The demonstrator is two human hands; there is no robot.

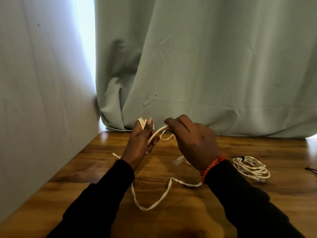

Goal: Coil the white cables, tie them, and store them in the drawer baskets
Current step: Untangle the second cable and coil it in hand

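**Second cable part-coiled; one bundle already tied**

The flat white cable [154,201] trails slack across the wooden table [257,194]; its first loops sit clamped in the left hand [140,140], while the right hand [190,138] pinches the next turn. A finished coil [251,167] lies right. Drawer baskets are unseen; storing remains.

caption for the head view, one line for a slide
Left hand holds a coil of white cable as the right hand feeds a strand; a tied cable bundle lies on the wooden table.
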